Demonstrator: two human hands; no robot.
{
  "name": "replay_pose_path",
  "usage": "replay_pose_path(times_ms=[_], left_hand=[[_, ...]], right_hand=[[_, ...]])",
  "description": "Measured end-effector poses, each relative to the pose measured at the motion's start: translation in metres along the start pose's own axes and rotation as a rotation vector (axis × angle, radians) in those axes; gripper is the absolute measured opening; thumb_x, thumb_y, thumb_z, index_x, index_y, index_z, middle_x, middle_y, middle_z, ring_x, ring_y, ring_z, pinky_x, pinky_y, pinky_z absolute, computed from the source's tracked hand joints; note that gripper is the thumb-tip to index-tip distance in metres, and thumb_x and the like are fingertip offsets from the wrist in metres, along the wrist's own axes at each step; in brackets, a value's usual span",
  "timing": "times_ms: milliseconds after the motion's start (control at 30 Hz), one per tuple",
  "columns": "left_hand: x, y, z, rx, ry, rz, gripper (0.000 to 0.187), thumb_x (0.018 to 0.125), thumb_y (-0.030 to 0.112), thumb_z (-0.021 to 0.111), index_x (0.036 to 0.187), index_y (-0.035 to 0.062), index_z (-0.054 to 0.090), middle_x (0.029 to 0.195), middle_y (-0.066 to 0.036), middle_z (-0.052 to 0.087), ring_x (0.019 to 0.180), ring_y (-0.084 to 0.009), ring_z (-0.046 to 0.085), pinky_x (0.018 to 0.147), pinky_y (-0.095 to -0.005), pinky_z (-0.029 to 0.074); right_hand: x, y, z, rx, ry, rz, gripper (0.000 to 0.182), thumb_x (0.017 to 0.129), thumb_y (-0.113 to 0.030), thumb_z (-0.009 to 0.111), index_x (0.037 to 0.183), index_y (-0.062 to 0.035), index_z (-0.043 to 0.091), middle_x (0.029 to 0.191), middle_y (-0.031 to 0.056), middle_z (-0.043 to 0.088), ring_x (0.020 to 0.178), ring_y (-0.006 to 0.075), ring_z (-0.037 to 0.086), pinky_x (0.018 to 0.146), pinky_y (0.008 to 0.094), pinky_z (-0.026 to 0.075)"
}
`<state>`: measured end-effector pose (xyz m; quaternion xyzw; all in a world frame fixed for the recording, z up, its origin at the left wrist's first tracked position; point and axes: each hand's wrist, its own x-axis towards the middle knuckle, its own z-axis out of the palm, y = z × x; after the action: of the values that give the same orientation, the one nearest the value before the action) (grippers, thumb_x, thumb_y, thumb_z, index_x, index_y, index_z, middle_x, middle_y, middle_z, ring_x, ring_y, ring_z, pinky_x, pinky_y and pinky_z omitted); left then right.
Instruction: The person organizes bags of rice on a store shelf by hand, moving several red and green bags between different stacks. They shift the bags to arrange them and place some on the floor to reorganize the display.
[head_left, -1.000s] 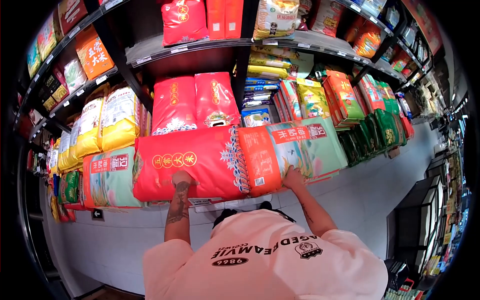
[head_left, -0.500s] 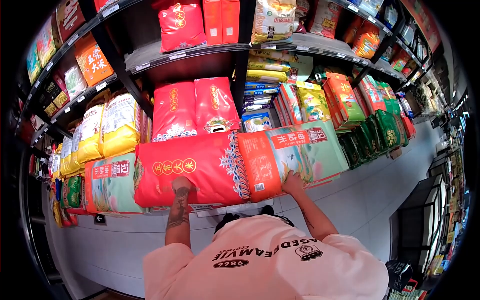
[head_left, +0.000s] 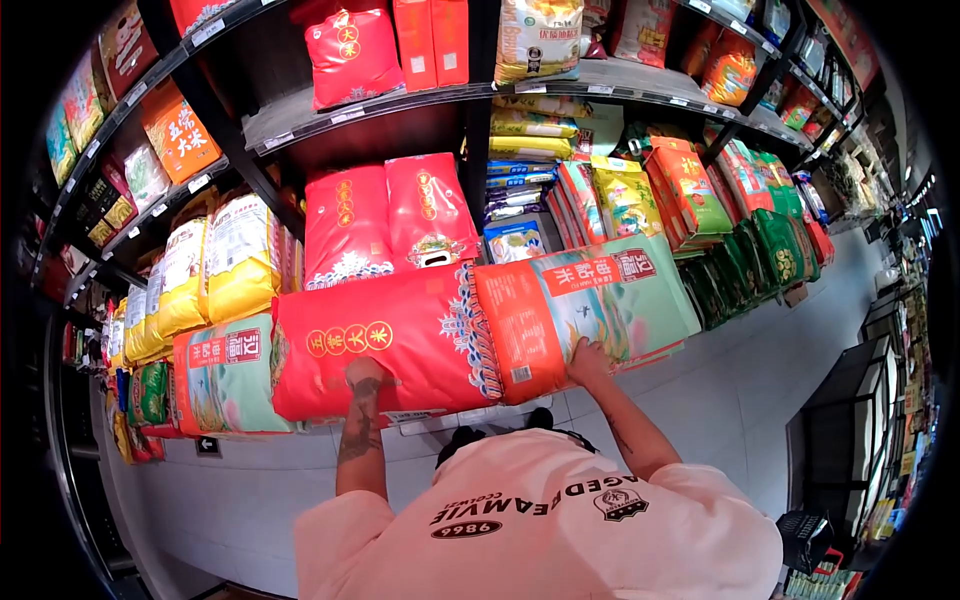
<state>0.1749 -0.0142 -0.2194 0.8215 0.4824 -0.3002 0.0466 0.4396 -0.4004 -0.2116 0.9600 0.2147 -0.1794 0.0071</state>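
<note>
My left hand (head_left: 365, 373) presses on the front of a large red rice bag (head_left: 420, 345) with gold lettering, its fingers folded in like a fist. Against the orange and green rice bag (head_left: 545, 300) to the right rests my right hand (head_left: 587, 361), fingers partly stretched over the surface and nothing held. Both bags lie side by side on top of the low front row. Two upright red rice bags (head_left: 345, 215) stand directly behind the red one. Another orange and green bag (head_left: 230, 375) lies to its left.
Yellow and white rice bags (head_left: 240, 255) stand at the left, green bags (head_left: 770, 250) at the right. A shelf (head_left: 370, 110) with more bags runs above. Tiled floor (head_left: 740, 400) lies in front, and a dark rack (head_left: 850, 430) stands at the right.
The camera view has shifted slightly. Both hands keep their places on the same bags, and the bags look unmoved.
</note>
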Motion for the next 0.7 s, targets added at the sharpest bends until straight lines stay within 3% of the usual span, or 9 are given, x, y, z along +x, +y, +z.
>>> replay_pose_path(times_ms=[100,200,367,467,533,567,633,667,700], left_hand=[[-0.006,0.001,-0.006,-0.014,-0.02,0.02,0.079,0.049,0.066,0.075,0.1,0.0069,0.065,0.104,-0.012,0.064,0.098,-0.0265,0.062,0.08,-0.0379,0.051],[-0.008,-0.001,-0.005,-0.033,-0.047,0.032,0.08,0.05,0.065,0.075,0.102,0.0055,0.064,0.105,-0.013,0.063,0.098,-0.0265,0.061,0.081,-0.0375,0.051],[0.002,-0.023,0.009,-0.151,0.035,0.186,0.076,0.055,0.06,0.074,0.102,0.0013,0.063,0.101,-0.018,0.063,0.096,-0.0288,0.062,0.079,-0.0373,0.051],[-0.021,-0.051,-0.048,-0.531,0.14,0.279,0.062,0.064,0.05,0.073,0.097,-0.0014,0.063,0.09,-0.018,0.065,0.085,-0.0251,0.064,0.072,-0.0351,0.051],[-0.046,-0.066,-0.115,-0.886,0.257,0.298,0.047,0.072,0.039,0.071,0.093,-0.0027,0.062,0.079,-0.012,0.064,0.073,-0.0169,0.061,0.064,-0.0309,0.049],[-0.08,-0.075,-0.162,-0.9,0.549,0.387,0.037,0.078,0.03,0.07,0.09,-0.0026,0.06,0.073,-0.008,0.061,0.064,-0.0092,0.054,0.058,-0.0268,0.045],[-0.169,-0.087,-0.248,-1.173,0.852,0.527,0.027,0.084,0.023,0.065,0.1,0.0011,0.06,0.085,-0.002,0.06,0.073,-0.0089,0.051,0.066,-0.0233,0.043],[-0.205,-0.102,-0.276,-1.242,1.021,0.634,0.028,0.084,0.017,0.063,0.107,0.0014,0.058,0.094,-0.005,0.06,0.081,-0.0107,0.053,0.071,-0.0231,0.043],[-0.263,-0.104,-0.303,-1.1,1.284,0.731,0.029,0.088,0.017,0.056,0.113,0.0008,0.056,0.101,-0.007,0.06,0.091,-0.0127,0.055,0.078,-0.0245,0.044]], right_hand=[[0.002,0.003,0.001,0.007,-0.02,-0.014,0.068,0.073,-0.032,0.06,0.12,0.0104,0.037,0.117,0.039,0.043,0.11,0.045,0.047,0.095,0.0401,0.039],[0.007,0.008,0.016,-0.027,0.077,-0.029,0.059,0.073,-0.036,0.063,0.11,0.0031,0.04,0.11,0.0329,0.047,0.102,0.0424,0.052,0.086,0.0445,0.046],[0.009,0.012,0.019,-0.011,0.103,-0.017,0.058,0.072,-0.032,0.064,0.11,0.004,0.04,0.109,0.0344,0.047,0.1,0.0433,0.054,0.085,0.0442,0.047],[0.011,0.013,0.017,-0.007,0.083,-0.027,0.058,0.071,-0.032,0.064,0.109,0.0045,0.041,0.109,0.0353,0.046,0.099,0.0441,0.054,0.084,0.0444,0.047],[0.008,0.012,0.015,0.021,0.071,-0.036,0.058,0.07,-0.032,0.065,0.109,0.0046,0.041,0.109,0.0355,0.047,0.099,0.0444,0.054,0.083,0.0447,0.047],[0.005,0.011,0.011,0.046,0.062,-0.042,0.058,0.07,-0.032,0.065,0.109,0.0045,0.041,0.109,0.0354,0.047,0.098,0.0445,0.054,0.083,0.0449,0.048],[0.004,0.01,0.005,0.07,0.053,-0.047,0.059,0.07,-0.032,0.066,0.108,0.0044,0.041,0.108,0.0351,0.048,0.097,0.0445,0.055,0.082,0.0453,0.048],[0.004,0.008,0.005,0.067,0.05,-0.045,0.059,0.07,-0.033,0.066,0.108,0.0044,0.041,0.107,0.0349,0.048,0.097,0.0444,0.055,0.082,0.0454,0.048],[0.003,0.008,0.004,0.057,0.049,-0.046,0.059,0.07,-0.033,0.066,0.108,0.0044,0.041,0.106,0.0347,0.048,0.096,0.0443,0.056,0.082,0.0456,0.048]])
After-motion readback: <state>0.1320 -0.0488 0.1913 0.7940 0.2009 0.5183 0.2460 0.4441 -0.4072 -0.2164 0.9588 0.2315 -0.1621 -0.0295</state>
